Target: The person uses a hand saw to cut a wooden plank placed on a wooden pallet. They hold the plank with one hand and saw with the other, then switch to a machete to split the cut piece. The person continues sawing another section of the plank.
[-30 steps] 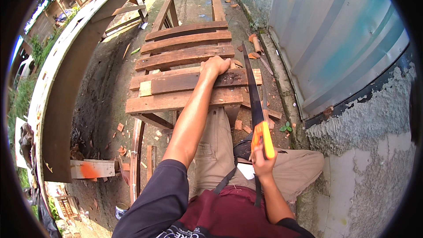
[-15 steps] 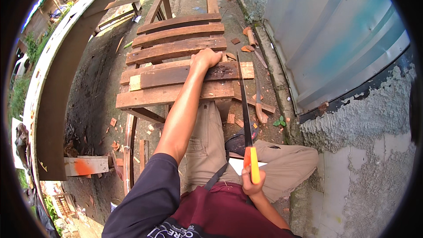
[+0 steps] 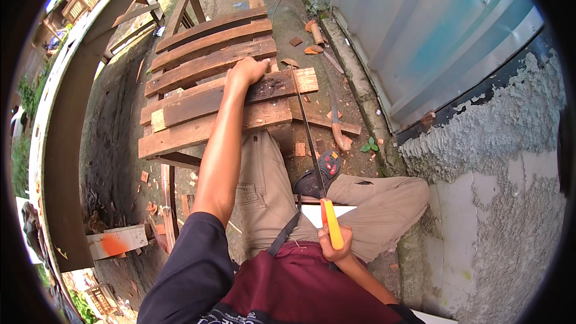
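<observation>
The left hand (image 3: pixel 247 71) presses flat on a dark plank (image 3: pixel 240 96) lying across the slatted wooden frame (image 3: pixel 204 66), pinning it down. The right hand (image 3: pixel 335 246) is closed around the yellow handle of a handsaw (image 3: pixel 309 132), its blade running up to the plank's right end. This looks like mid-cut; the next stroke needs steady downward pressure and a straight push.
</observation>
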Demonstrator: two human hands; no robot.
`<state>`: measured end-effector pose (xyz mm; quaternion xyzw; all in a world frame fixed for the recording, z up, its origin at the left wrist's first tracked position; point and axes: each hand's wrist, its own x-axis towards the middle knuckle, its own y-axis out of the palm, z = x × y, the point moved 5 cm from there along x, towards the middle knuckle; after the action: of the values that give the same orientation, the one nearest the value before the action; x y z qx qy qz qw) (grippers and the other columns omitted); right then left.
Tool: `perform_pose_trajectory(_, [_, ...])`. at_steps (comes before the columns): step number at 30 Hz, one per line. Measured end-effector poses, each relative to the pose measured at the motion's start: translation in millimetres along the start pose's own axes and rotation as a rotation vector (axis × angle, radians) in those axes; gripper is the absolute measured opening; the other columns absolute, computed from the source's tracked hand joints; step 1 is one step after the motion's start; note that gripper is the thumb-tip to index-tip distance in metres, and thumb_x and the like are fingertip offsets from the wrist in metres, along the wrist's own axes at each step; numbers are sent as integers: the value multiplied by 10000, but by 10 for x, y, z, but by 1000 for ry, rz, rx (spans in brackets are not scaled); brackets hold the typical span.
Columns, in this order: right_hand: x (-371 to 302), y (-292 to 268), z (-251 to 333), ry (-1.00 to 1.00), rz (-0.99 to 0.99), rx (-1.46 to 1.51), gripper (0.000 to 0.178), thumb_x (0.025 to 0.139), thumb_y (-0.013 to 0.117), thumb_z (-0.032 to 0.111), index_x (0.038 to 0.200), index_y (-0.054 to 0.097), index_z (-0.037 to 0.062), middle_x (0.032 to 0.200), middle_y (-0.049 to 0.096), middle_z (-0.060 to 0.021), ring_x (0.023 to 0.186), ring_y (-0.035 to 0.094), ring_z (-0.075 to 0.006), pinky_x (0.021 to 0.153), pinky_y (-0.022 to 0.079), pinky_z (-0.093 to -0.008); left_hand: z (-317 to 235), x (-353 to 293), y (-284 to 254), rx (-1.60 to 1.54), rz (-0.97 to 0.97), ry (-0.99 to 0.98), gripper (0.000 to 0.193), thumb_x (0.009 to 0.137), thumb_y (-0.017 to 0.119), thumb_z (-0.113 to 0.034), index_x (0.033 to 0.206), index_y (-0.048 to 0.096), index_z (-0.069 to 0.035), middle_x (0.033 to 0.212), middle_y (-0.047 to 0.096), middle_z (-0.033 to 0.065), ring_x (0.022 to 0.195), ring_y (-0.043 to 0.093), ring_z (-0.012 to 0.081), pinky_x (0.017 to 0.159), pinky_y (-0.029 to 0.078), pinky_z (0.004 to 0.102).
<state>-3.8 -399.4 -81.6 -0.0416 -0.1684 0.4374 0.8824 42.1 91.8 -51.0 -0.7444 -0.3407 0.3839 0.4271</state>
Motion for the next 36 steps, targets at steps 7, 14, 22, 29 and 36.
perform_pose_trajectory(7, [2249,421,-48,1,-143,86,236,876,693,135,726,597,-20,597,588,-138,539,578,-213,542,439,-375,-201,-9,-56,-15,23,-10,712,921,524,-575,1366,627,-27,1452,559,220,1366,521,395,1157,362,484])
perform_pose_trajectory(14, [756,275,-22,45,-59,89,187,859,675,56,715,567,6,531,517,-117,455,578,-249,470,417,-381,-23,1,-29,-22,4,-12,720,924,533,-571,1354,627,-2,1432,574,228,1350,538,391,1156,365,487])
perform_pose_trajectory(22, [1060,284,83,103,-101,128,212,860,681,77,703,570,-12,558,537,-135,463,552,-250,487,407,-389,-167,-93,-43,-35,-18,-37,722,929,529,-565,1365,616,3,1439,566,233,1367,526,380,1156,362,480])
perform_pose_trajectory(29, [1506,311,48,90,-106,79,208,897,664,58,711,598,-5,573,551,-15,520,496,-107,506,390,-314,-30,34,-19,-54,5,6,701,928,524,-560,1342,637,-5,1430,569,239,1339,543,410,1149,367,496])
perform_pose_trajectory(36, [7,81,207,42,-57,19,171,814,618,10,667,533,29,572,538,-94,478,563,-227,513,451,-346,-113,-124,-53,-28,7,-40,701,949,505,-563,1350,631,-1,1415,589,234,1347,543,383,1153,347,490])
